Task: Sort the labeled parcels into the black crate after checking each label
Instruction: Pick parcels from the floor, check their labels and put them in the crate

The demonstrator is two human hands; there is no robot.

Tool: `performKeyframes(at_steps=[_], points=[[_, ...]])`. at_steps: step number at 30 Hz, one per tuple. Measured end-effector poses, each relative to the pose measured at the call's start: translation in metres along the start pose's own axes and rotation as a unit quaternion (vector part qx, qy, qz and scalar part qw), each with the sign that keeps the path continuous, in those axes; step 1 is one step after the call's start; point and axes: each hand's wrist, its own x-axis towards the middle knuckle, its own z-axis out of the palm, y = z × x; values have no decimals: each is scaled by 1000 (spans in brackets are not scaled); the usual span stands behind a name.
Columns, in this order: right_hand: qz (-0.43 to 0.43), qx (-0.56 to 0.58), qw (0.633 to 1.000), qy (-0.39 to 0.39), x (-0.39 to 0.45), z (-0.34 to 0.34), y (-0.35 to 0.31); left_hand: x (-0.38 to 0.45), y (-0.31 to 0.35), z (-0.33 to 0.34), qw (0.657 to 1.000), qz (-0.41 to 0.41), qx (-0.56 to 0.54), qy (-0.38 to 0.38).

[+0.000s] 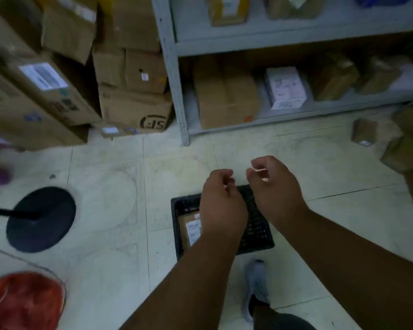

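Tiled floor [110, 210], one black crate [258, 225], seemingly one parcel [188, 229], two hands [221, 206] loosely curled, empty.

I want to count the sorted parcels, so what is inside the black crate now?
Inside the black crate one brown parcel with a white label shows at its left side. The left hand and forearm cover the middle, so more parcels there cannot be ruled out.

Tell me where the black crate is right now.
In the head view the black crate sits on the floor at lower centre, under both hands, just ahead of the grey shoe, with a labelled parcel inside.
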Motion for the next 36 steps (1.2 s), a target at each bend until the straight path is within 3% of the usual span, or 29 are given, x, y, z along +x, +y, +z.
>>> performKeyframes(at_steps=[6,12,18,25,31,36], points=[[-6,111,976,185,-46,-154,-71,-43,169,1,980,186,-4,-70],[23,195,935,296,-121,-277,-35,-128,253,79,942,287,-9,-173],[62,222,888,398,-159,-394,55,-209,295,208,906,316,2,-281],[127,218,858,448,-202,-517,178,-297,319,365,868,312,-2,-387],[157,239,821,494,-197,-577,245,-309,331,449,858,322,10,-400],[184,238,807,508,-143,-611,294,-284,340,531,848,335,22,-411]])
